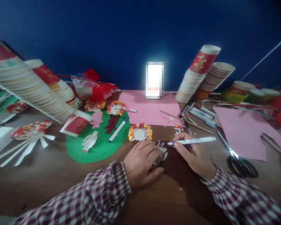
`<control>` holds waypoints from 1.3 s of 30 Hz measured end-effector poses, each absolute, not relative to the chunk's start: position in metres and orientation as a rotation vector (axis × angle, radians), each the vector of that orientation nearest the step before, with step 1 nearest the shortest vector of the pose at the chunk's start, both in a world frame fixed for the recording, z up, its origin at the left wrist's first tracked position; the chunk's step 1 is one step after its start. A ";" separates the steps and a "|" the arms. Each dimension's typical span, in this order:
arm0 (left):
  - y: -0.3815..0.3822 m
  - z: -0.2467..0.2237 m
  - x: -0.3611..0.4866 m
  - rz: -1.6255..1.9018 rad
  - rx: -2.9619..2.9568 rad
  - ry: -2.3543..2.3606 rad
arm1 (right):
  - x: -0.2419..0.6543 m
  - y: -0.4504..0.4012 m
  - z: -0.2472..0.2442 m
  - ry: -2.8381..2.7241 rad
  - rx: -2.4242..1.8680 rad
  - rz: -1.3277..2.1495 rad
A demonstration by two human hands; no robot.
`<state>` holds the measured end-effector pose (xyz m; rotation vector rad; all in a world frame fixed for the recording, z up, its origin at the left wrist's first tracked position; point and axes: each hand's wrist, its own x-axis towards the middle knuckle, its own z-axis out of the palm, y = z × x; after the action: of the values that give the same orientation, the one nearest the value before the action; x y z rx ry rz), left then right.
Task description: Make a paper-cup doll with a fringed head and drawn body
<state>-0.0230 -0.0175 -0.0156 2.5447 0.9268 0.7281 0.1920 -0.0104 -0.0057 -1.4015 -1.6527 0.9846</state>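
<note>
Marking is partway along, we judge: to the right of the green circle (99, 154), the small paper cutout (163, 153) on the surface (164, 203) carries purple near its top, while its lower part looks pale. Our left grip (140, 161) lies over it, thumb and forefinger apart; our right grip (196, 157) is closed around the white marker (200, 140), tip beside the cutout. Already shaped are the pink fish (97, 119), dark fish (111, 124) and white piece (90, 141) on the circle, and the red-and-yellow ring (150, 132) right of it. Left of the circle, splayed strips (27, 152) look uncurled, seemingly unfinished.
</note>
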 end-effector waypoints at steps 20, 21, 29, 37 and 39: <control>-0.014 -0.019 -0.024 0.693 2.624 0.910 | 0.190 -0.011 -0.007 -1.835 -1.470 0.645; -0.014 -0.018 -0.023 0.674 2.624 0.914 | 0.191 -0.011 -0.007 -1.844 -1.465 0.634; -0.011 -0.009 -0.016 0.460 2.641 0.974 | 0.192 -0.010 -0.007 -1.872 -1.459 0.608; -0.010 -0.013 -0.013 0.491 2.655 0.975 | 0.191 -0.009 -0.004 -1.916 -1.452 0.614; -0.010 -0.014 -0.013 0.484 2.655 0.983 | 0.191 -0.009 -0.004 -1.920 -1.446 0.618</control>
<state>-0.0132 -0.0100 -0.0139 2.6546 0.9825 0.4835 0.1908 -0.0086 -0.0042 -1.4462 -1.9196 0.6184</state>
